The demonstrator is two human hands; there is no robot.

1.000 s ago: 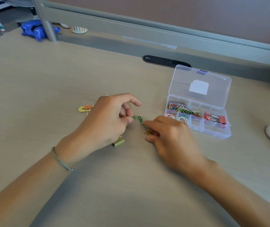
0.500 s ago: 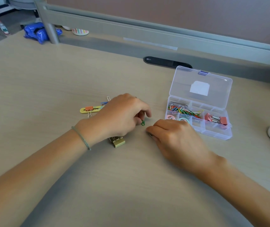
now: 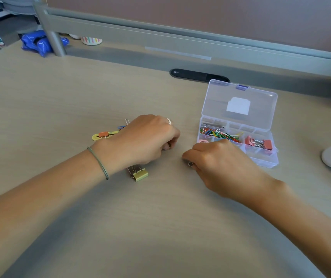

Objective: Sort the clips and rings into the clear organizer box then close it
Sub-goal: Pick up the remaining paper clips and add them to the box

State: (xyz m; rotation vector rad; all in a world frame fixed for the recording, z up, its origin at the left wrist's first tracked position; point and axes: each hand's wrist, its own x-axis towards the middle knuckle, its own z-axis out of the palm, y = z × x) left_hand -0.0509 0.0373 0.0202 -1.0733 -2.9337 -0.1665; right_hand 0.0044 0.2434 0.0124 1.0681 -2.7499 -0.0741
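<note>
Both forearms reach in from the near edge, knuckles up, wrists low over the desk (image 3: 40,101).

Right hand (image 3: 218,163): fingers curled under into a loose fist, a small metal clip (image 3: 190,163) peeking out at the fingertips, so it's pinching that. It sits just in front of the organizer box (image 3: 261,159).

Left hand (image 3: 146,137): also curled, fingertips tucked toward the palm; can't tell whether anything's inside. Thin green band on the wrist, ring on one finger. A yellow-green binder clip (image 3: 139,174) lies on the desk just beside that wrist, partly under it.

Vs 0.5 s ago: the green paper clip that showed betw. the two hands is no longer visible, and the left fingers have closed further. Right hand is about where it was.

Farther back, left of the left hand: a yellow clip (image 3: 97,136) w/ a small orange binder clip (image 3: 103,134) on it, plus a silver paper clip (image 3: 127,121).

Box lid stands open. Coloured paper clips (image 3: 218,134) fill one compartment, pink binder clips (image 3: 258,142) lie in the next to the right.
</note>
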